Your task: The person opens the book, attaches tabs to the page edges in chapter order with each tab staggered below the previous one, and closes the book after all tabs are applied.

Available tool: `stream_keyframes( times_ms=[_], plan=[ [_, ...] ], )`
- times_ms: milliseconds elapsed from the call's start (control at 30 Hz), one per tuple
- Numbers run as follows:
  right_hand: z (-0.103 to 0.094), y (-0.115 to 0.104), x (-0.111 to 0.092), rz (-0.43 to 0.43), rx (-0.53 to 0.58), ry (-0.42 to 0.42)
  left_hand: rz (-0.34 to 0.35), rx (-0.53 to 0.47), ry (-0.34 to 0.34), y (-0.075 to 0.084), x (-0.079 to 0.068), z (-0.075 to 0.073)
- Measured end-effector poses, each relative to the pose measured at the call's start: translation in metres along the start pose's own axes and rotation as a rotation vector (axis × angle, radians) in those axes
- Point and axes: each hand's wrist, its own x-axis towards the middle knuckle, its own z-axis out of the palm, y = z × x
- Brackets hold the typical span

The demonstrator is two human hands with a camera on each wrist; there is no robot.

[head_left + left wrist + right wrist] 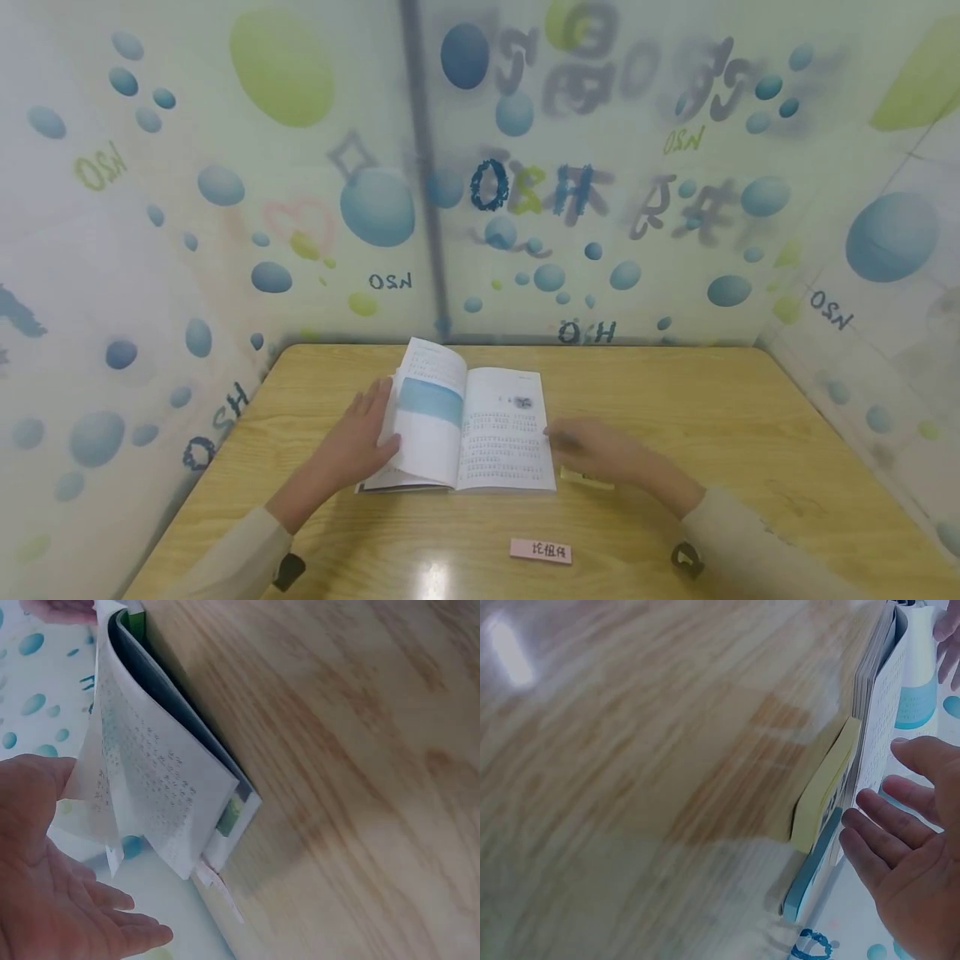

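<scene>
An open book (pixel 501 450) lies on the wooden table with a left page (pixel 429 450), marked by a blue band, raised off those beneath. My left hand (pixel 360 437) is at its left edge; in the left wrist view the thumb touches a lifted page while the other fingers extend straight. By the book's right edge is my right hand (pixel 600 450), which the right wrist view shows with fingers spread and nothing held. Just below it are a yellow pad (pixel 825 787) and a blue pad (pixel 811 868); the right hand hides the blue one in the head view.
Nearer the front of the table (pixel 360 558) lies a pink pad (pixel 540 551) with handwritten characters. Walls (pixel 615 233) printed with blue and green bubbles enclose the table at the back and both sides.
</scene>
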Motion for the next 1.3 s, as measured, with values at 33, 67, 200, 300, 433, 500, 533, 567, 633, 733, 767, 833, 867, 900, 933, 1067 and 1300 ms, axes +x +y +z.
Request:
stream_keyframes(
  times_ms=[33,67,200,300,433,500,533,567,633,733,767,833,867,900,933,1067,1300],
  plan=[
    [0.001,-0.001,0.001,0.006,-0.007,-0.008,-0.004,0.010,-0.006,-0.002,-0.001,0.001],
    [0.002,-0.003,0.001,0.011,-0.007,-0.014,-0.004,0.017,-0.008,-0.003,-0.002,0.002],
    [0.006,-0.010,0.004,0.030,0.013,-0.039,0.057,0.023,-0.002,-0.005,-0.003,0.008],
    [0.009,-0.014,0.007,0.007,0.013,-0.050,0.143,-0.003,-0.018,0.002,-0.002,0.013],
    [0.016,-0.016,0.012,-0.016,0.012,-0.061,0.188,0.007,-0.092,0.016,0.003,0.022],
    [0.020,-0.016,0.014,-0.003,0.018,-0.079,0.186,0.040,-0.127,0.021,0.005,0.030],
    [0.022,-0.017,0.016,0.002,0.020,-0.090,0.187,0.040,-0.143,0.024,0.006,0.032],
    [0.023,-0.018,0.017,0.007,0.017,-0.100,0.186,0.038,-0.158,0.026,0.007,0.035],
    [0.024,-0.020,0.018,-0.003,0.013,-0.113,0.193,0.030,-0.179,0.031,0.008,0.039],
    [0.024,-0.024,0.020,-0.052,0.004,-0.116,0.189,0.012,-0.211,0.037,0.009,0.042],
    [0.024,-0.025,0.020,-0.069,0.004,-0.114,0.191,0.010,-0.212,0.038,0.009,0.043],
    [0.025,-0.026,0.021,-0.088,0.015,-0.120,0.197,0.002,-0.212,0.041,0.009,0.044],
    [0.025,-0.027,0.022,-0.099,0.019,-0.124,0.202,-0.002,-0.214,0.042,0.008,0.045],
    [0.025,-0.028,0.022,-0.104,0.024,-0.133,0.206,-0.006,-0.217,0.043,0.008,0.046],
    [0.025,-0.028,0.023,-0.110,0.027,-0.141,0.212,-0.008,-0.224,0.044,0.007,0.046],
    [0.023,-0.033,0.024,-0.106,0.036,-0.177,0.233,-0.003,-0.247,0.048,0.005,0.047],
    [0.021,-0.034,0.022,-0.096,0.014,-0.193,0.228,0.044,-0.256,0.049,0.004,0.045]
  ],
)
